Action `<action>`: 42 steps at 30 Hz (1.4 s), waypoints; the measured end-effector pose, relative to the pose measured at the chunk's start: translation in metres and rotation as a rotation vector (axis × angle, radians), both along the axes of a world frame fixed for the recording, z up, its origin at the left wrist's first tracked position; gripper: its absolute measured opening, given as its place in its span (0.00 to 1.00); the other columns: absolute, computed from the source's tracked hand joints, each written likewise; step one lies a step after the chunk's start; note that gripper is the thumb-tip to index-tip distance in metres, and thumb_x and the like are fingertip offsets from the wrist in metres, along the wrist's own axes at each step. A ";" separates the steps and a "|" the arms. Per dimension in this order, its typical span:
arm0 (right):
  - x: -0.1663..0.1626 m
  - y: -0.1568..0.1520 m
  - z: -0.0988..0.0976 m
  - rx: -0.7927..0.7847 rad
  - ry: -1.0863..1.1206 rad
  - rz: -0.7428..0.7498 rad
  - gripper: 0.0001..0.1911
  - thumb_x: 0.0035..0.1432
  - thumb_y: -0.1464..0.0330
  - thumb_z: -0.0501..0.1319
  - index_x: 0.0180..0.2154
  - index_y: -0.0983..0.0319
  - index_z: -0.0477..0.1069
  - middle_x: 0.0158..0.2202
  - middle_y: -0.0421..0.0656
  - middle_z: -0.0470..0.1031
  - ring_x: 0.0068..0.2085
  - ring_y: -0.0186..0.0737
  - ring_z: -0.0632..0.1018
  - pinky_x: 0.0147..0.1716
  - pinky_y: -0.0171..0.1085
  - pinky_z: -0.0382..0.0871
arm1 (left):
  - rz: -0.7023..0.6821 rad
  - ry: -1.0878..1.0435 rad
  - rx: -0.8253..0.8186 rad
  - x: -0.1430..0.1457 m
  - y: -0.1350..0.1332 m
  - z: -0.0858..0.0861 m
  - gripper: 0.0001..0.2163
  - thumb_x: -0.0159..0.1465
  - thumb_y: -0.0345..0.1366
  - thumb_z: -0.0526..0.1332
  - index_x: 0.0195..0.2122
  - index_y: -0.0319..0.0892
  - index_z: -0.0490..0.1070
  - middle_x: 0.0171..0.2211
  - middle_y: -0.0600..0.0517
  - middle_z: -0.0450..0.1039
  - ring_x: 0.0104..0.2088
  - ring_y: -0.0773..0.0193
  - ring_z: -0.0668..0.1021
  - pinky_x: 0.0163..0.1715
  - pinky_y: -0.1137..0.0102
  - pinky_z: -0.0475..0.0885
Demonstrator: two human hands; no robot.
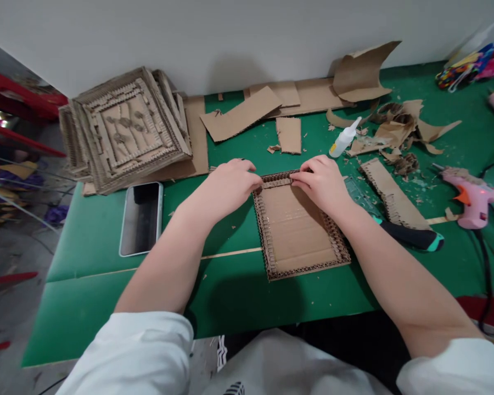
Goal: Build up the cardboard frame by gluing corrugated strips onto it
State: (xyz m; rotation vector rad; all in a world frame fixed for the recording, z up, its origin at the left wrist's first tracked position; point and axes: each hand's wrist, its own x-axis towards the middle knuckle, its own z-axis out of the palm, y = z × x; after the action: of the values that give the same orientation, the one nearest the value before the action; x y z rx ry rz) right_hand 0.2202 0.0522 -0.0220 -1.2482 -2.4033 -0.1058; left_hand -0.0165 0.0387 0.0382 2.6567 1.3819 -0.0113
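A shallow cardboard tray (298,227) with corrugated strips along its sides lies flat on the green table. A corrugated cardboard strip (276,181) runs along the inside of its far edge. My left hand (234,184) is closed at the far left corner, thumb and fingers pinching the strip's end. Toward the far right corner, my right hand (323,184) pinches the same strip from its other end. Exactly where the fingertips press is partly hidden. Beside my right forearm lies a black and teal-handled cutter (411,236), its front part partly covered by the arm.
Stacked cardboard frames (127,129) stand at the back left, near a phone (141,219). Behind the tray are a glue bottle (344,138), loose cardboard pieces (242,114) and torn scraps (399,126). A pink glue gun (471,195) with a black cord sits at right on the green table (239,307).
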 end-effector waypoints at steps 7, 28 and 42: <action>-0.001 0.002 -0.005 0.054 0.001 -0.019 0.08 0.58 0.66 0.62 0.40 0.57 0.78 0.36 0.46 0.75 0.43 0.46 0.69 0.42 0.45 0.62 | -0.004 0.211 -0.010 0.016 -0.010 0.005 0.15 0.69 0.36 0.50 0.50 0.46 0.74 0.60 0.40 0.62 0.58 0.45 0.68 0.50 0.53 0.70; 0.015 -0.002 -0.001 -0.060 -0.028 -0.058 0.17 0.59 0.74 0.52 0.37 0.56 0.79 0.49 0.45 0.73 0.57 0.51 0.66 0.57 0.54 0.56 | 0.038 0.254 0.012 0.019 -0.011 0.001 0.15 0.68 0.38 0.53 0.52 0.48 0.72 0.56 0.42 0.66 0.55 0.48 0.71 0.48 0.57 0.72; 0.020 0.002 -0.006 -0.059 -0.012 -0.072 0.15 0.58 0.76 0.54 0.33 0.55 0.78 0.43 0.44 0.75 0.55 0.51 0.67 0.56 0.58 0.57 | 0.092 0.260 -0.095 0.019 -0.009 0.005 0.17 0.69 0.40 0.49 0.56 0.52 0.68 0.55 0.44 0.67 0.54 0.48 0.72 0.46 0.57 0.72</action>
State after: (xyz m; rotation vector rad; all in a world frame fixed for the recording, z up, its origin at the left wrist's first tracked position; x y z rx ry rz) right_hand 0.2405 0.0537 -0.0285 -1.3644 -2.3876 -0.0641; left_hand 0.0020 0.0299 0.0431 2.5817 1.5337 -0.4151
